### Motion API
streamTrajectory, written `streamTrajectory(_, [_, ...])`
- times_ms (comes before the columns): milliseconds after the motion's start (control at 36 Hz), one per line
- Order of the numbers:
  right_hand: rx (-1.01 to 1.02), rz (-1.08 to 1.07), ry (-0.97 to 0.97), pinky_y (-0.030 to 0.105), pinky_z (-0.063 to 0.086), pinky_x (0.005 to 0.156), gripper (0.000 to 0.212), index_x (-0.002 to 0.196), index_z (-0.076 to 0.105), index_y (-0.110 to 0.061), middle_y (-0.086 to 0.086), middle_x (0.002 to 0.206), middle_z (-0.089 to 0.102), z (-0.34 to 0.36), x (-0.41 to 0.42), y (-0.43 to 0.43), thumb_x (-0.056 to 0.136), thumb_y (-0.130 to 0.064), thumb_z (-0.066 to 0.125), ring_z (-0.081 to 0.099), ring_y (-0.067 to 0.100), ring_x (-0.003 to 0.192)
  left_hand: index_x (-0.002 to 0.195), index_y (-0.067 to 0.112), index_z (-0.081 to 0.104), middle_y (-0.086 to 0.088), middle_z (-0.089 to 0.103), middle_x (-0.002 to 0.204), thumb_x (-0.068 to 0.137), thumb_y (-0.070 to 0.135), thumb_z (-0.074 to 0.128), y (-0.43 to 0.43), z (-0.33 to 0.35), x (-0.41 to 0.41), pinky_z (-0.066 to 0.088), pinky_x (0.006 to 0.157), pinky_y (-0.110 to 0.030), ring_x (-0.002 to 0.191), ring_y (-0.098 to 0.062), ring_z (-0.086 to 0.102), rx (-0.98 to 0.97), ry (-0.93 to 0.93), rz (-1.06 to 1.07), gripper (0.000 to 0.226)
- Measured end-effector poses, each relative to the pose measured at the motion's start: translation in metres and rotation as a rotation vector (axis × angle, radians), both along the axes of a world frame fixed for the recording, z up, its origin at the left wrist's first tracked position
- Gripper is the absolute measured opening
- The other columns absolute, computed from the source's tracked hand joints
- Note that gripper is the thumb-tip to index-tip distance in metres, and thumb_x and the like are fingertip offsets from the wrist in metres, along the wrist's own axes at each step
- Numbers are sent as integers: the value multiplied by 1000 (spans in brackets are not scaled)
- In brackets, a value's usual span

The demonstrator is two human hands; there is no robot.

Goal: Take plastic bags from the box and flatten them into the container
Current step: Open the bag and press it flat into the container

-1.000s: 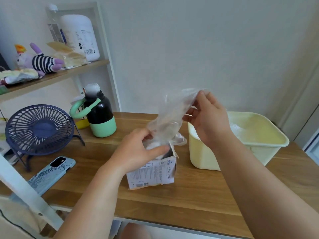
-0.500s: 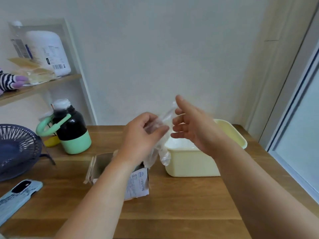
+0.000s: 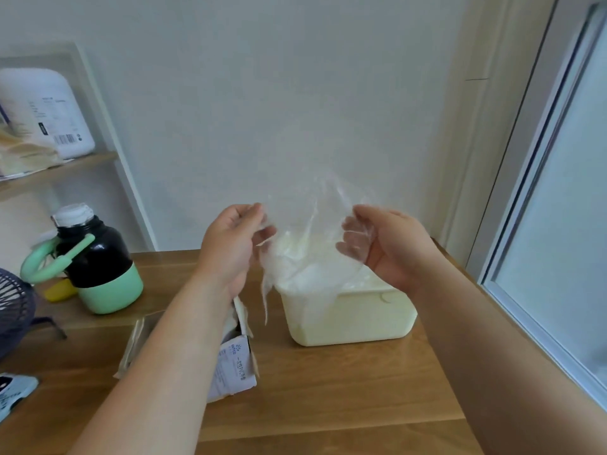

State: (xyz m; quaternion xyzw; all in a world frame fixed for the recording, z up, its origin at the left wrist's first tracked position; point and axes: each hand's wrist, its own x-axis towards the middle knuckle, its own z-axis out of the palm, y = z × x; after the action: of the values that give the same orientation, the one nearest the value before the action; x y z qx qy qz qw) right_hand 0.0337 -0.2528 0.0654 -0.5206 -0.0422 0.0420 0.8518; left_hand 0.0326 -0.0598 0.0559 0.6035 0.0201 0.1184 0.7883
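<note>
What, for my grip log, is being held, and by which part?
The left hand and right hand pinch the plastic bag by its opposite side edges.

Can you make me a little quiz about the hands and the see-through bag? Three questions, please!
1. True or false: the left hand and the right hand both hold the clear plastic bag.
2. Which thing stands to the right of the cardboard box?
A) the pale yellow container
B) the bottle
C) the fan
3. Fill in: the box stands on the wooden ____.

Key: 1 true. 2 A. 3 table.
</note>
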Motion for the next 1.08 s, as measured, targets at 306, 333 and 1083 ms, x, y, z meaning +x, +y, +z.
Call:
streamTrajectory(306, [-14,-123,150,32,55,54,5,99,48,-5,12,78,55,-15,17,-24,98,-10,50,45,19,51,129,13,54,-4,66,95,82,23,76,-14,-23,26,50,73,-33,85,-18,63,81,105,-69,52])
streamTrajectory(333, [-24,-101,151,33,56,54,4,98,48,-5,12,78,54,-16,18,-24,98,-9,49,44,19,53,130,10,53,-6,65,92,83,17,74,-18,-26,27,50,73,-34,83,-19,63,96,105,-71,52])
streamTrajectory(1083, [-906,-399,203,25,43,54,40,126,44,-2,2,80,48,-41,43,-55,87,3,50,50,15,69,141,36,46,9,37,151,94,52,49,-54,-24,37,29,112,-39,140,-18,29,1592,-89,-274,50])
